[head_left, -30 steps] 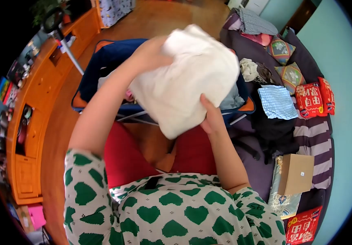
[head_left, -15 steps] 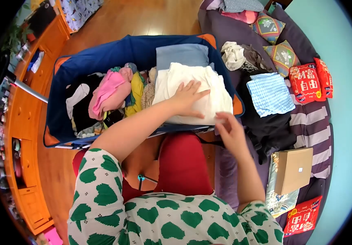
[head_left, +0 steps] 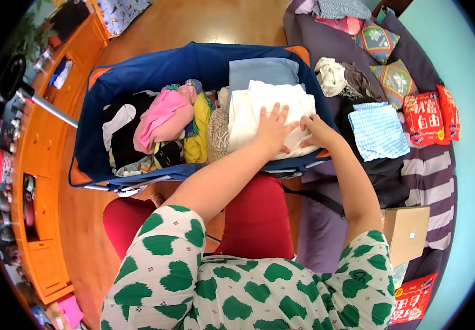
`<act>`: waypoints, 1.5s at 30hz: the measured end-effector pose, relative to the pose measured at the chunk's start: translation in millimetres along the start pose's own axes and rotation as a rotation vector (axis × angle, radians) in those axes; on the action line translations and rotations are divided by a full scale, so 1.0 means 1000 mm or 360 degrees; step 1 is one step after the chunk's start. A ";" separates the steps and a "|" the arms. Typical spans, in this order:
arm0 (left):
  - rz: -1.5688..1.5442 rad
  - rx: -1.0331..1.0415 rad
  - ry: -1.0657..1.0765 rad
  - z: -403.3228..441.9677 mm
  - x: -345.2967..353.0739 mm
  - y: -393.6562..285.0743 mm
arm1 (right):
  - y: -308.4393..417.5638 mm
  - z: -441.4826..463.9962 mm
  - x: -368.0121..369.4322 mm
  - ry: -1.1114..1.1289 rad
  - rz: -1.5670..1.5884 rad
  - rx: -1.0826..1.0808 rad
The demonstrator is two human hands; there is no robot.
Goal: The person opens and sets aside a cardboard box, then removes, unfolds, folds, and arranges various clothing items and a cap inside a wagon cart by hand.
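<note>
A folded white cloth [head_left: 246,113] lies at the right end of a blue fabric bin [head_left: 138,69], partly over a folded blue-grey cloth [head_left: 262,71]. My left hand [head_left: 274,129] rests on the white cloth with its fingers spread. At the cloth's right side, my right hand [head_left: 317,132] touches it with bent fingers and the thumb apart. Left of the cloth, the bin holds a knitted beige piece [head_left: 218,135], a yellow cloth [head_left: 198,132], a pink garment [head_left: 163,118] and a black garment [head_left: 124,137] with a white sock [head_left: 119,124].
On the dark sofa [head_left: 303,41] to the right lie a blue checked cloth [head_left: 379,131], crumpled clothes [head_left: 331,77], cushions [head_left: 394,80], red packages [head_left: 424,118] and a cardboard box [head_left: 408,234]. An orange wooden cabinet [head_left: 45,203] runs along the left.
The white cloth, held up in the air one second ago, now lies in the bin. Since half a second ago, my right hand has moved up onto its right side.
</note>
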State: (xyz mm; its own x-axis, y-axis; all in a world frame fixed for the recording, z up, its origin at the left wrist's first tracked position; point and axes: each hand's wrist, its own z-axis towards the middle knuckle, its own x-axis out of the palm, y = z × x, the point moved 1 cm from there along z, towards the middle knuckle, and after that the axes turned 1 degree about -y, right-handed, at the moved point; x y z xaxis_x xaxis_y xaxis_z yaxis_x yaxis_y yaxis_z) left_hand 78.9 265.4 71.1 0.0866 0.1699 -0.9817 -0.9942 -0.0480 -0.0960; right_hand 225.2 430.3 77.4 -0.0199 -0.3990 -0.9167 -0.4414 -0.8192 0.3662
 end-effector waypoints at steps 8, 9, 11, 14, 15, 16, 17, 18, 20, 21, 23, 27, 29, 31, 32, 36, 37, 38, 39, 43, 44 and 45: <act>-0.0215 -0.0379 0.0361 -0.070 -0.056 0.037 | 0.060 -0.033 0.010 -0.0259 -0.0995 0.0123; -0.0411 -0.0507 0.0452 -0.079 -0.052 0.048 | 0.070 -0.034 0.012 -0.0209 -0.0993 0.0159; -0.0808 -0.0755 0.0638 -0.095 -0.029 0.069 | 0.072 -0.025 0.020 0.0013 -0.0884 0.0199; -0.0892 -0.0589 0.0719 -0.077 0.000 0.071 | 0.048 0.005 0.029 -0.0033 -0.0749 0.0234; -0.0986 -0.0538 0.0700 -0.071 0.001 0.070 | 0.049 0.011 0.023 0.0023 -0.0658 0.0262; -0.1005 -0.0585 0.0779 -0.066 -0.003 0.063 | 0.039 0.019 0.031 -0.0024 -0.0630 0.0345; -0.1027 -0.0638 0.0850 -0.061 -0.007 0.059 | 0.034 0.027 0.034 -0.0071 -0.0607 0.0420; -0.0950 -0.0618 0.0831 -0.063 -0.005 0.057 | 0.029 0.030 0.036 -0.0069 -0.0595 0.0453; -0.0777 -0.0546 0.0769 -0.067 -0.006 0.055 | 0.032 0.023 0.035 -0.0066 -0.0650 0.0368; -0.0670 -0.0473 0.0760 -0.070 -0.013 0.062 | 0.034 0.020 0.033 -0.0072 -0.0690 0.0346; -0.0469 -0.0314 0.0756 -0.091 -0.044 0.077 | 0.046 0.009 0.028 0.0007 -0.0950 0.0302; -0.0600 -0.0262 0.0398 -0.163 -0.079 0.140 | 0.086 0.012 0.025 -0.0046 -0.1253 0.0177; -0.0750 -0.0453 0.0342 -0.199 -0.077 0.177 | 0.171 0.022 0.010 -0.0341 -0.0968 -0.0160; -0.0610 -0.0587 0.0291 -0.233 -0.075 0.208 | 0.239 0.054 0.018 -0.0425 -0.0527 -0.0418; -0.0603 -0.0728 0.0259 -0.247 -0.093 0.212 | 0.257 0.086 0.038 -0.0384 -0.0440 -0.0546; -0.0603 -0.1354 -0.0275 -0.290 -0.099 0.262 | 0.319 0.180 0.096 -0.0194 -0.0202 -0.0998; -0.0714 -0.1384 -0.0400 -0.300 -0.102 0.276 | 0.327 0.207 0.116 -0.0218 -0.0171 -0.1083; -0.0871 -0.1417 -0.0562 -0.309 -0.099 0.292 | 0.334 0.229 0.133 -0.0246 -0.0145 -0.1159; -0.1122 -0.1378 -0.0694 -0.315 -0.091 0.310 | 0.341 0.245 0.143 -0.0382 -0.0120 -0.1262; -0.1035 -0.1493 -0.0800 -0.325 -0.096 0.328 | 0.361 0.293 0.181 -0.0316 -0.0172 -0.1223; -0.1002 -0.1540 -0.0710 -0.322 -0.101 0.325 | 0.363 0.306 0.181 -0.0064 -0.0204 -0.0979; -0.1004 -0.1517 -0.0724 -0.320 -0.101 0.324 | 0.362 0.314 0.183 0.0189 -0.0238 -0.0730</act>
State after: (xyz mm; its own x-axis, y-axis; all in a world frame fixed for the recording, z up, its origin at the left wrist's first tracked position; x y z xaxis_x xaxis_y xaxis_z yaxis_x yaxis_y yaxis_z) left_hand -232.0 -82.6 86.1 0.3154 0.7423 -0.5912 -0.3261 -0.5003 -0.8021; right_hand -220.1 189.6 -7.8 0.1279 -0.2856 -0.9498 0.0092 -0.9573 0.2891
